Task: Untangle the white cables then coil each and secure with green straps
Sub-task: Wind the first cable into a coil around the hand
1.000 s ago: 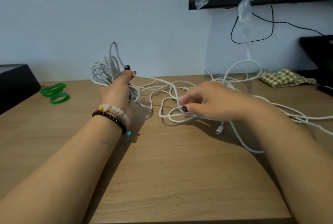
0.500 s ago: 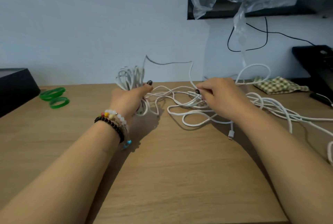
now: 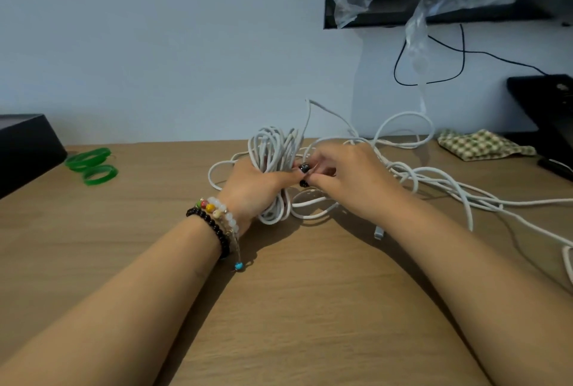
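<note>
From the head camera, the left hand [image 3: 252, 182] gripped a coiled bundle of white cable [image 3: 274, 150], its fingers curled round the loops so that the coil stood upright above the fist and hung out below it near the wrist. The right hand [image 3: 347, 179] met the left at the thumb tips, its fingers curled and pinching a strand of the cable just beside the coil; one strand rose from that pinch up toward the wall. The loose white cables [image 3: 434, 181] lay tangled on the wooden table [image 3: 294, 308], trailing from behind the right hand toward the right edge, with one connector end [image 3: 378, 232] lying on the table just beside the right forearm. Two green straps [image 3: 93, 165] lay near each other at the far left of the table, well apart from both hands, near a black box [image 3: 24, 150]. A checked cloth [image 3: 480, 146] lay at the far right by the wall.
</note>
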### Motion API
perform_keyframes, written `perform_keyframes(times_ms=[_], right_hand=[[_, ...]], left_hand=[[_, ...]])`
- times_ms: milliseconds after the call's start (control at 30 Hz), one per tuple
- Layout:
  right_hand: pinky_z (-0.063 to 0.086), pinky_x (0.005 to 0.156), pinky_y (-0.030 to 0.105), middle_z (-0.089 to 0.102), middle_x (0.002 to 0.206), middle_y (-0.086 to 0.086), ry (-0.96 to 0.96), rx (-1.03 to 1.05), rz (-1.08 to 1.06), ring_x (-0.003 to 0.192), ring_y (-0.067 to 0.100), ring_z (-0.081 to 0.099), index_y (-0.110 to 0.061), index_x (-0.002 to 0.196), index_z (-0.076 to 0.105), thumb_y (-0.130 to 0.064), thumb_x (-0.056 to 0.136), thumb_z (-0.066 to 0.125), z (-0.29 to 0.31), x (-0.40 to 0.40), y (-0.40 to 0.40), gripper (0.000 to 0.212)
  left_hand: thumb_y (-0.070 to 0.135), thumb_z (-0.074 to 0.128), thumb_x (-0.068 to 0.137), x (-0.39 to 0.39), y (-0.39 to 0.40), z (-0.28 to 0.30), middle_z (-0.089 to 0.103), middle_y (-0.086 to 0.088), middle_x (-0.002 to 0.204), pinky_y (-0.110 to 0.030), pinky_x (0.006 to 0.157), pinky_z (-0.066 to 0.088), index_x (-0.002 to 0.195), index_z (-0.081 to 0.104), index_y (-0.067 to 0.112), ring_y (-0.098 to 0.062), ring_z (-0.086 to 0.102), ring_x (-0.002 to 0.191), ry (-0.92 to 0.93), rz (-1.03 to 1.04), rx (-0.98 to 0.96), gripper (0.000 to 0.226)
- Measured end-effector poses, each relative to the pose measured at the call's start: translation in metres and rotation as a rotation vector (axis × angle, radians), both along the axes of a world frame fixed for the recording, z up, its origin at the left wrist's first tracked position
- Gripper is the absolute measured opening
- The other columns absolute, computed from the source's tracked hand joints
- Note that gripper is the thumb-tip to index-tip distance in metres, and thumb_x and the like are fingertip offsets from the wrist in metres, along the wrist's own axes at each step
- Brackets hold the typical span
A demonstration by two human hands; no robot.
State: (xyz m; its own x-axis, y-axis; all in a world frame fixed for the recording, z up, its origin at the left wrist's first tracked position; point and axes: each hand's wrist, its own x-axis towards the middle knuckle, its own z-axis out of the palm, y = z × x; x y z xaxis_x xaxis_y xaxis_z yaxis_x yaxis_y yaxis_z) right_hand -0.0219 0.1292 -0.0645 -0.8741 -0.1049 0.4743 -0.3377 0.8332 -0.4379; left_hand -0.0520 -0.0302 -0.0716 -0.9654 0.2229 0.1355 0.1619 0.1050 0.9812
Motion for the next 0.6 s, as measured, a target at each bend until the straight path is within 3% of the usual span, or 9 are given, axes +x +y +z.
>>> perform_keyframes(times_ms=[100,267,400,500,600], right_hand=[[0.047,0.080,0.027,0.072,0.072,-0.010,-0.024,-0.072,-0.018,0.077,0.003,0.063,-0.025,0.091,0.053,-0.019,0.079,0.076,0.000,0.000,-0.004,0.027],[0.047,0.071,0.018,0.072,0.071,-0.010,-0.049,-0.150,-0.003,0.071,-0.003,0.062,-0.027,0.089,0.046,-0.017,0.076,0.078,0.001,0.000,-0.007,0.035],[0.050,0.076,0.026,0.068,0.079,-0.010,-0.013,-0.010,-0.080,0.080,0.009,0.064,-0.027,0.086,0.060,-0.009,0.083,0.069,0.006,-0.005,0.017,0.020],[0.042,0.066,0.016,0.062,0.072,-0.012,-0.036,0.031,-0.181,0.074,0.007,0.057,-0.023,0.086,0.072,-0.004,0.085,0.063,0.007,-0.006,0.043,0.020],[0.040,0.067,0.018,0.064,0.075,-0.008,-0.054,0.055,-0.243,0.074,0.008,0.057,-0.020,0.092,0.074,-0.009,0.088,0.064,0.002,-0.010,0.056,0.015]], left_hand=[[0.011,0.075,0.082,-0.002,0.000,-0.001,0.075,0.004,0.079,-0.018,0.065,0.056,0.083,0.072,0.024,-0.008,0.071,0.074,0.084,0.009,-0.051,0.014],[0.011,0.075,0.083,-0.004,0.000,-0.001,0.075,0.007,0.078,-0.023,0.068,0.057,0.084,0.072,0.025,-0.006,0.070,0.073,0.125,0.023,-0.037,0.015],[0.015,0.071,0.086,-0.020,-0.014,0.006,0.075,0.000,0.079,-0.027,0.060,0.051,0.083,0.076,0.014,-0.010,0.066,0.060,-0.089,0.152,0.287,0.006],[0.020,0.060,0.095,-0.036,-0.032,0.012,0.070,0.006,0.062,-0.019,0.046,0.045,0.057,0.076,0.018,-0.004,0.055,0.041,-0.213,0.223,0.478,0.041],[0.022,0.061,0.094,-0.045,-0.039,0.011,0.069,0.010,0.066,-0.023,0.053,0.044,0.075,0.071,0.016,-0.003,0.054,0.044,-0.215,0.296,0.559,0.022]])
